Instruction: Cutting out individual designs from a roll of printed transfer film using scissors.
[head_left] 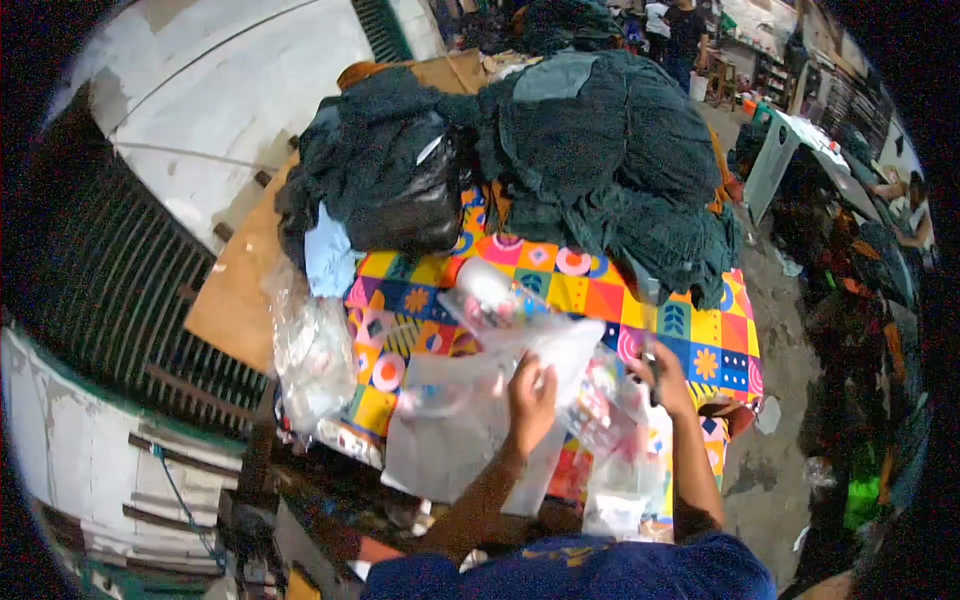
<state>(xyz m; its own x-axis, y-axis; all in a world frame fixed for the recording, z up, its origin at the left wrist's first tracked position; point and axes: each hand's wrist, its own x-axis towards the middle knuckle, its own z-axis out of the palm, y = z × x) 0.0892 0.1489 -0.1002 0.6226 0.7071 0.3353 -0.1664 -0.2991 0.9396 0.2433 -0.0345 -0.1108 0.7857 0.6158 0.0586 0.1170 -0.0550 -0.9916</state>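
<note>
My left hand (533, 400) is closed on a whitish translucent plastic bag (572, 352), lifting its edge above the table. Off to the right, my right hand (668, 380) is curled round a small dark object (653, 372); its kind is too blurred to tell. Under and between the hands lie clear plastic packets with coloured bits showing through, one packet (605, 405) beside my right hand. A larger pale plastic sheet (450, 450) spreads beneath my left forearm. Just beyond the bag, a white cylindrical thing (485, 280) with a reddish end rests on the table.
A bright patterned cloth (705, 335) covers the table. Big heaps of dark green cloth (610, 140) and a black plastic-wrapped bundle (425, 200) stand at the back. Crumpled clear plastic (312, 350) hangs at the left edge. A person (686, 40) stands far off.
</note>
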